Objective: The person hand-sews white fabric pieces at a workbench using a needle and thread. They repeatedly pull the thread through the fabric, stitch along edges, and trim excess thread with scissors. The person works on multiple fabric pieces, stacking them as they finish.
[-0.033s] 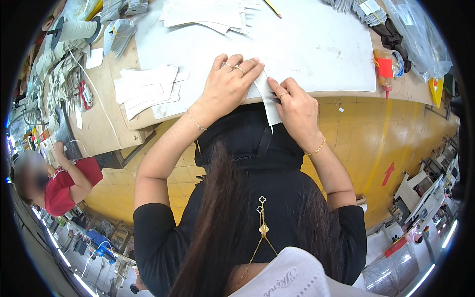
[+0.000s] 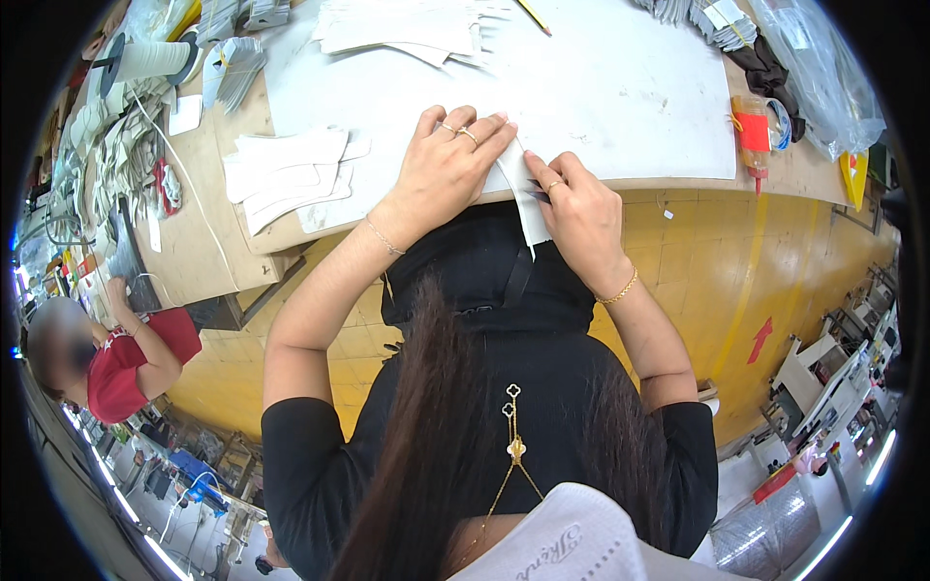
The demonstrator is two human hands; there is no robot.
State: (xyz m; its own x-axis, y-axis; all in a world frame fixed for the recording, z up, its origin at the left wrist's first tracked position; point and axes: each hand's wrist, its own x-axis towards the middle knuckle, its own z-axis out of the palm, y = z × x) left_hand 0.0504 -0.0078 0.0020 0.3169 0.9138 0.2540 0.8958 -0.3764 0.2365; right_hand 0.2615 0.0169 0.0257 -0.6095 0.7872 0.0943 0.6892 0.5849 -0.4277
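Observation:
A narrow white cut piece lies at the table's front edge, its lower end hanging over my lap. My left hand rests on the tabletop with fingers together and bent, their tips pressing the upper end of that piece. On its other side, my right hand is closed around a small dark pointed tool, which is mostly hidden by the fingers. The right index fingertip touches the piece's edge. Left of my hands, several white shaped pieces lie overlapped.
More white pieces and a yellow pencil lie farther back. At right are a bottle with a red label and plastic bags. A thread spool and bundled grey pieces stand left. A person in red sits beyond.

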